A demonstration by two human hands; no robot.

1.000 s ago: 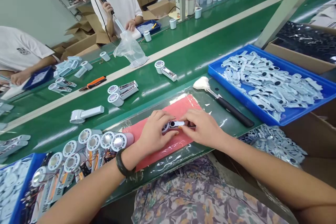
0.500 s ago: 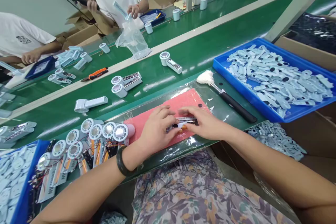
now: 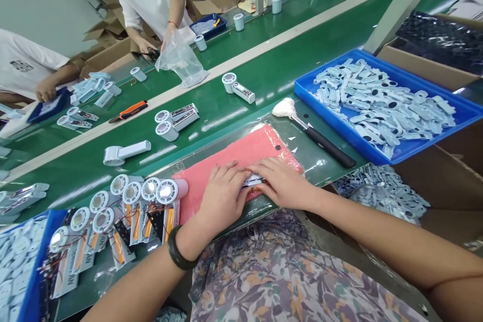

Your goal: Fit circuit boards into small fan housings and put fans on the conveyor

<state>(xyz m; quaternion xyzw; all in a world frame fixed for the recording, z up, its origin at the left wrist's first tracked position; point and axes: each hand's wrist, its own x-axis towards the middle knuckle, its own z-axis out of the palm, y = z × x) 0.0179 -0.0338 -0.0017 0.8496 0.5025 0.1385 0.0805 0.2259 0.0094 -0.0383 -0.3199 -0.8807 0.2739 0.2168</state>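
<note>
Grip: left hand (image 3: 222,197) and right hand (image 3: 282,182) flank the fan handle (image 3: 252,180).

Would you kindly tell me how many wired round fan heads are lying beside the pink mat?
8: two slanting rows of four fan heads on the green belt, left of the pink mat; others could be hidden.

Head-worn view faces forward and down, close over the left hand (image 3: 222,198), right hand (image 3: 281,183) and green conveyor belt (image 3: 287,68).
</note>
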